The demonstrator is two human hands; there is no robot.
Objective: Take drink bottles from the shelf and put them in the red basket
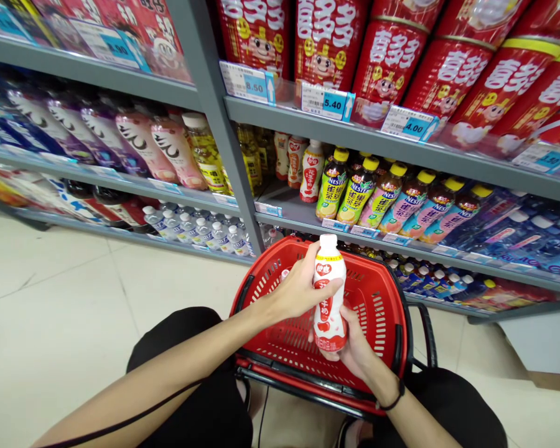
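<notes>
A white and red plastic drink bottle [324,305] with a white cap is held upright, slightly tilted, over a red shopping basket [378,274]. My left hand [301,286] wraps its upper part, the thumb lying across the label. Around the lower part curls my right hand [352,342], with a dark band on its wrist. The basket has slotted walls and black handles, and it stands between my knees. Bottles of the same look [312,171] stand on the shelf ahead, beside yellow-capped tea bottles [333,183].
Grey shelving [354,134] runs across the front, with red cans [326,46] above and small bottles below. To the left are more drink bottles [135,146]. Pale floor tiles [51,298] lie at the left, and a white box-like block [541,342] is at the right.
</notes>
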